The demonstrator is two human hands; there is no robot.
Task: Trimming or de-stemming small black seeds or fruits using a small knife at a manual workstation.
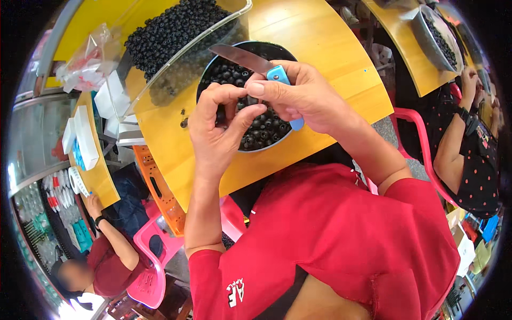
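My right hand [306,98] is wrapped round a folding knife [244,57] with a blue handle, its broad blade pointing to the far left. My left hand [216,120] has thumb and forefinger curled toward each other, their tips meeting my right thumb. Whatever small piece sits at these fingertips is mostly hidden. Both hands are above a round bowl [292,52] of small, round, dark pieces [261,130] that look like berries or olives. Left of the bowl, a clear plastic tub [241,12] holds a large heap of similar dark pieces [178,32].
The yellow wooden table [341,64] carries bowl and tub; a few dark bits [184,120] lie by its left edge. An orange crate [157,186] stands below. People sit at left and right, on pink chairs [154,256]. Another bowl [434,40] stands far right.
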